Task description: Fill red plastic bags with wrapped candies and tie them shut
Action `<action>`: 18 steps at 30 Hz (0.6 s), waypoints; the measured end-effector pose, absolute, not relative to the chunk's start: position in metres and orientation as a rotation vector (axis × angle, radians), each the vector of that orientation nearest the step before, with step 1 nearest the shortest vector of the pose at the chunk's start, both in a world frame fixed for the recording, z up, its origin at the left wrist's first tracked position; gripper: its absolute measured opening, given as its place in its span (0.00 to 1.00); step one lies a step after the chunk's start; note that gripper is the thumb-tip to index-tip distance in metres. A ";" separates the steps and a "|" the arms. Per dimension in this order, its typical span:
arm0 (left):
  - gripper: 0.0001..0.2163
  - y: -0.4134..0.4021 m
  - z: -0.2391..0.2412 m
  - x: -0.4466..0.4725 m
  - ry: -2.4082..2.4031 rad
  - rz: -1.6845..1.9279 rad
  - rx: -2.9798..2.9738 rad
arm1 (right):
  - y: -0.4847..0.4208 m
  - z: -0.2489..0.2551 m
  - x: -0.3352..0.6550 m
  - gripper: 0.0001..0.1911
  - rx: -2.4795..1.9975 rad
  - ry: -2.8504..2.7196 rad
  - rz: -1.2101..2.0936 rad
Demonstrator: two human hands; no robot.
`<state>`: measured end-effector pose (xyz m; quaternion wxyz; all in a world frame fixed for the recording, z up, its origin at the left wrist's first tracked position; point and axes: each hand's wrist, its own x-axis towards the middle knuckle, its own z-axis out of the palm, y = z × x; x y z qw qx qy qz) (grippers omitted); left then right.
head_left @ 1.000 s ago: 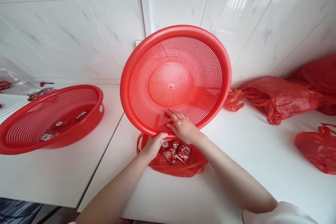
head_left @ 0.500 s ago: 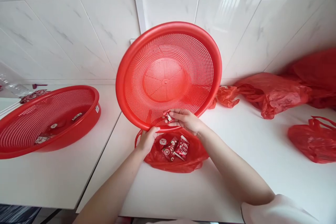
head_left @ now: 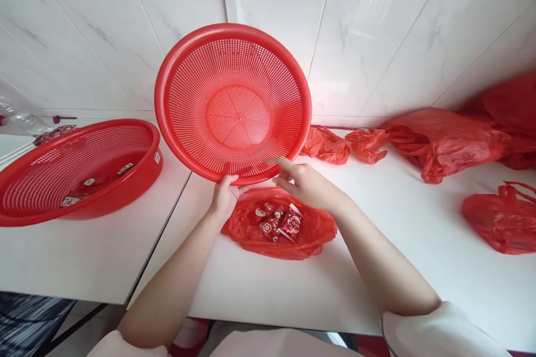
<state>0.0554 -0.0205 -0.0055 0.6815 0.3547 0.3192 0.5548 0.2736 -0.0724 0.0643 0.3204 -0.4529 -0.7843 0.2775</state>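
My left hand (head_left: 225,198) grips the near rim of a red perforated plastic basket (head_left: 238,117), which is tilted so its inside faces me. No packets show inside it. By the basket's lower right rim is my right hand (head_left: 299,181), fingers apart and nothing visible in them; whether it touches the rim I cannot tell. Below both hands an open red plastic bag (head_left: 314,242) lies on the white table, with several small red-and-white packets (head_left: 278,223) in it.
Another red basket (head_left: 138,184) stands at the left with a few packets inside. Filled red bags (head_left: 460,139) lie along the tiled wall at the right, and a tied red bag (head_left: 502,220) sits nearer. Crumpled red bags (head_left: 326,145) are behind. A clear bottle (head_left: 23,117) is far left.
The small packet in my right hand has left it, and the fingers have opened. The basket has moved left and up with my left hand, uncovering more of the bag.
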 end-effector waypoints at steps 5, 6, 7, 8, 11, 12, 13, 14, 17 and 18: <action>0.12 -0.013 0.005 0.035 0.717 1.118 0.788 | -0.062 0.054 0.286 0.35 -1.464 -2.040 0.389; 0.13 -0.013 0.010 0.029 0.717 1.062 0.808 | -0.059 0.053 0.286 0.34 -1.466 -1.977 0.323; 0.15 -0.013 0.017 0.022 0.719 0.999 0.850 | -0.057 0.054 0.287 0.31 -1.454 -1.899 0.256; 0.16 -0.014 0.024 0.013 0.729 0.930 0.920 | -0.056 0.055 0.287 0.26 -1.431 -1.820 0.188; 0.20 -0.016 0.047 -0.019 0.860 0.755 1.279 | -0.057 0.064 0.290 0.14 -1.333 -1.657 0.037; 0.22 -0.017 0.054 -0.032 0.962 0.766 1.422 | -0.058 0.067 0.293 0.13 -1.301 -1.624 0.021; 0.26 -0.017 0.059 -0.046 1.113 0.860 1.534 | -0.059 0.069 0.296 0.13 -1.278 -1.590 0.028; 0.29 -0.016 0.061 -0.059 1.359 1.007 1.587 | -0.061 0.072 0.300 0.13 -1.260 -1.553 0.048; 0.42 -0.012 0.058 -0.093 2.298 1.160 1.311 | -0.063 0.076 0.311 0.16 -1.230 -1.443 0.078; 0.43 -0.010 0.053 -0.101 2.397 1.154 1.214 | -0.064 0.078 0.315 0.17 -1.230 -1.411 0.066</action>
